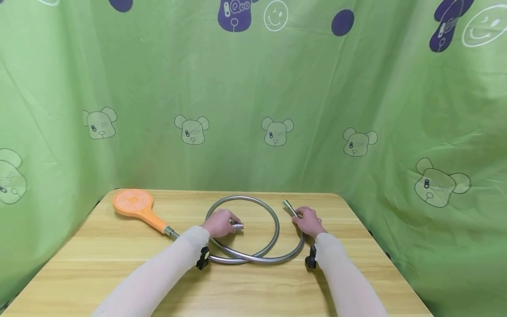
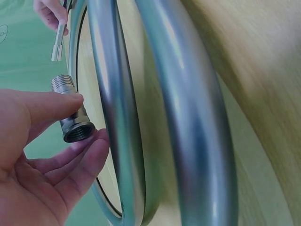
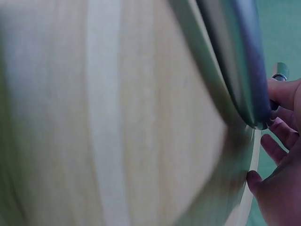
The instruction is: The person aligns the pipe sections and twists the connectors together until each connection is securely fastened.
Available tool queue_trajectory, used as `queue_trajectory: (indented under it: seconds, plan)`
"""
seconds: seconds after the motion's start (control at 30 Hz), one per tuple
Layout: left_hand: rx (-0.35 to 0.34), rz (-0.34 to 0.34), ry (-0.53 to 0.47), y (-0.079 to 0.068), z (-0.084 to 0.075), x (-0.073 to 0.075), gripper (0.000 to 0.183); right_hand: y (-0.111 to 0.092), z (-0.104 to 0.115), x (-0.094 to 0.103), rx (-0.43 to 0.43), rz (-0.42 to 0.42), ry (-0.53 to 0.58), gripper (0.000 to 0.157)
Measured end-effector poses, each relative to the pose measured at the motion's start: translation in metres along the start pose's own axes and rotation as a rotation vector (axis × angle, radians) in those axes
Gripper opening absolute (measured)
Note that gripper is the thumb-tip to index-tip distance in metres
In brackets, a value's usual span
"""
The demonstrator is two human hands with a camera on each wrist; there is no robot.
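My left hand (image 1: 219,223) pinches a short metal threaded fitting (image 2: 63,84) between thumb and fingers. In the left wrist view its outer threads point up and its hollow ringed end faces down. My right hand (image 1: 309,221) grips a silver shower hose (image 1: 273,260) just behind its metal end connector (image 1: 289,207), which points away to the left. Fingers partly cover the connector in the right wrist view. The hose lies in a loop on the table, its other end joined to an orange hand shower head (image 1: 134,202) at the far left, spray face up.
A light wood table (image 1: 245,290) carries everything, and its back edge lies close to a green curtain (image 1: 237,163) printed with bear faces. The curtain also hangs along both sides. Hose coils pass under and around my left forearm.
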State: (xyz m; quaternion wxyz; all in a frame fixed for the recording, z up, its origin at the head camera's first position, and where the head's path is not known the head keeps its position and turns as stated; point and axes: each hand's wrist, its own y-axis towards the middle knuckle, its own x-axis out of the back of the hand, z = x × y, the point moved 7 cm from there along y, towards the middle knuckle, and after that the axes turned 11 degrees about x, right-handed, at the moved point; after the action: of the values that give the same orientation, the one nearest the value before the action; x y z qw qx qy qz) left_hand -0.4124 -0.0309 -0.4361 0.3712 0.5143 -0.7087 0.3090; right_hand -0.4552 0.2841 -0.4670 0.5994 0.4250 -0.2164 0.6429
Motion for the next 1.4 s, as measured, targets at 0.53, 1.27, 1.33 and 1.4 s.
queue_trajectory:
  seconds: [0.53, 1.27, 1.33, 1.4]
  plan:
    - [0.012, -0.045, -0.014, 0.000, 0.002, 0.010, 0.030, 0.002, 0.012, -0.006, 0.054, -0.013, 0.195, 0.037]
    - [0.025, -0.052, -0.012, -0.001, 0.005, 0.016, 0.030, 0.008, 0.019, 0.002, 0.039, -0.019, 0.239, 0.036]
    - [0.028, -0.052, -0.010, -0.001, 0.004, 0.016, 0.030, 0.009, 0.019, 0.004, 0.039, -0.030, 0.235, 0.030]
    - [0.032, -0.051, -0.014, -0.001, 0.004, 0.016, 0.030, 0.010, 0.018, 0.005, 0.039, -0.044, 0.223, 0.027]
